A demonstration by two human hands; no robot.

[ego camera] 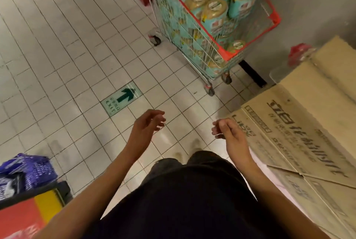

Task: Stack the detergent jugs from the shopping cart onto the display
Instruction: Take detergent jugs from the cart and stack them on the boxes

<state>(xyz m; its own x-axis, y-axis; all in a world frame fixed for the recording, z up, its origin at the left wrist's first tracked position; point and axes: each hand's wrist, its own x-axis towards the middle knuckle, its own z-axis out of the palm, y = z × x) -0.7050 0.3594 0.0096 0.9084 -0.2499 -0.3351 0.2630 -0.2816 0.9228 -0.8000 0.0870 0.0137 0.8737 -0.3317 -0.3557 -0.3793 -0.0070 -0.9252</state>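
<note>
Your left hand (pixel 149 125) and right hand (pixel 227 132), loosely curled, hold nothing; far right, the cart (pixel 278 19) holds jugs (pixel 214 13), seemingly in layers; cardboard (pixel 308 123) lies near right.

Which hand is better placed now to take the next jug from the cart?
Probably the right hand: it is empty, and the shopping cart with the detergent jugs stands ahead on its side. The left hand, also empty, is farther off.

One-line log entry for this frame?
left hand: open, empty | right hand: open, empty | detergent jugs: in shopping cart, ahead | cardboard: flat, at right
</note>
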